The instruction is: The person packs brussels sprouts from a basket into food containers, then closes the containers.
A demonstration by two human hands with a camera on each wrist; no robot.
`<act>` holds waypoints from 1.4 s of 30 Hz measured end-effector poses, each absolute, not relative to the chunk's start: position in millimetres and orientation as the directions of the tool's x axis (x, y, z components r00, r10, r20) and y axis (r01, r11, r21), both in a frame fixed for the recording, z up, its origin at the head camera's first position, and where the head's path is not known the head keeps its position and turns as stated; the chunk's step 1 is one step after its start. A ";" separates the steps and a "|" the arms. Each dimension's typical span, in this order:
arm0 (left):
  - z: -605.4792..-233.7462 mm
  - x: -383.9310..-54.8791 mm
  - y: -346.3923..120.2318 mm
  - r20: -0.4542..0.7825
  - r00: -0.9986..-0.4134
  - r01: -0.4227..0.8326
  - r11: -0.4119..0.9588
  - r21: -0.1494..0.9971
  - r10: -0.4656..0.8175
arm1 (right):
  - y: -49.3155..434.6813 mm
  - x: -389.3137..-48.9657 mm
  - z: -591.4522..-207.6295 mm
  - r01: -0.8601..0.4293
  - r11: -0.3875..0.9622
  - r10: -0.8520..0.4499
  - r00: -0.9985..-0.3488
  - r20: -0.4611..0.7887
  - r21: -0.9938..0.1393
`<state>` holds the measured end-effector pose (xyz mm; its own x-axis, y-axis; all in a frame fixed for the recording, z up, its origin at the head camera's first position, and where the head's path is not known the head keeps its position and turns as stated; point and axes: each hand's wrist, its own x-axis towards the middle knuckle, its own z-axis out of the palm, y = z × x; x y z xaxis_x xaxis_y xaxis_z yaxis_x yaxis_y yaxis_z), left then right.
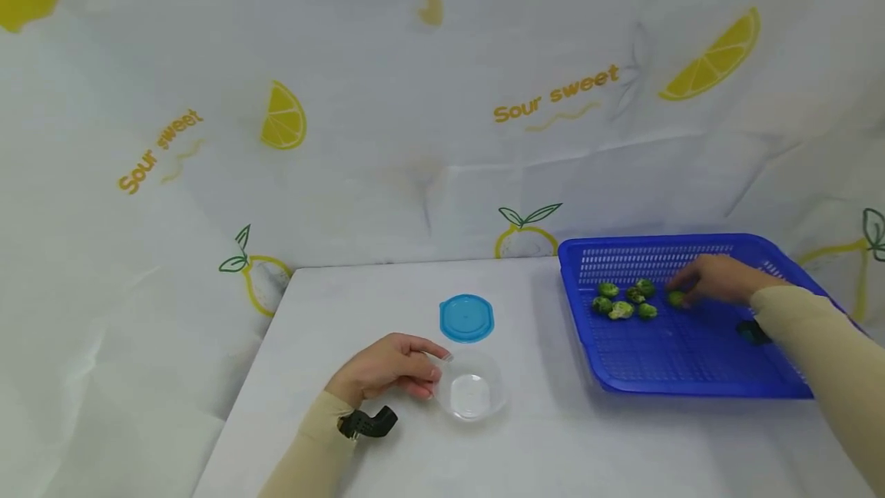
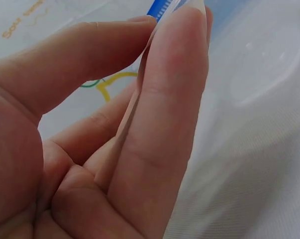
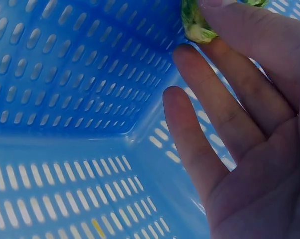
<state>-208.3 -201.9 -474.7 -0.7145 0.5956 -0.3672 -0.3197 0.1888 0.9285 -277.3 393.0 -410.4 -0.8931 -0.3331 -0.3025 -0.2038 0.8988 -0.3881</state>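
Observation:
My left hand [image 1: 389, 369] holds a small clear plastic container [image 1: 472, 395] by its left edge, on the white table. In the left wrist view, its fingers [image 2: 164, 109] hide part of the grip, while the clear container [image 2: 269, 59] shows at the upper right. Inside the blue basket [image 1: 698, 389], my right hand [image 1: 726, 279] pinches a green Brussels sprout [image 1: 676, 299]. The right wrist view has that sprout [image 3: 198, 25] by the thumb tip, with the other fingers spread apart. Several more Brussels sprouts [image 1: 621, 310] lie together on the basket floor, left of this hand.
A blue lid [image 1: 466, 318] lies flat on the table [image 1: 359, 306], just behind the container. The basket's raised, slotted walls stand at the right side of the table. Behind everything hangs a white sheet [image 1: 387, 198] with lemon prints.

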 end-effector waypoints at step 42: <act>-491.8 -210.4 -210.7 -0.254 -0.647 -0.353 0.013 0.936 0.719 | 106.2 -194.3 -364.8 -0.458 0.680 -0.556 -0.831 0.005 -0.573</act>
